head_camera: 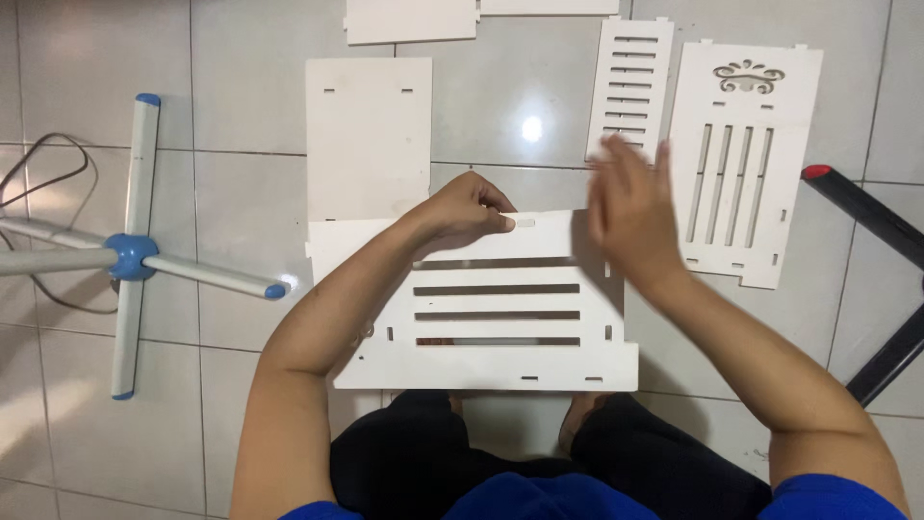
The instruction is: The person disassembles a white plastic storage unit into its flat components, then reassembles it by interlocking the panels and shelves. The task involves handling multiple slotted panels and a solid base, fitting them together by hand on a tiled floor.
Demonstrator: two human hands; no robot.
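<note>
A white slotted panel [500,327] stands tilted over my lap, its top edge away from me. My left hand [467,207] pinches that top edge near a small tab. My right hand [630,207] is blurred, fingers spread flat, hovering by the panel's upper right corner and holding nothing. A plain white board [368,140] lies on the tiled floor behind my left hand.
A narrow slatted panel [630,87] and a wider slatted panel with a carved ornament [746,164] lie at the upper right. More white boards [412,19] sit at the top edge. A blue-and-white fan base [130,255] with a cable is left. A black leg with a red tip [871,217] is right.
</note>
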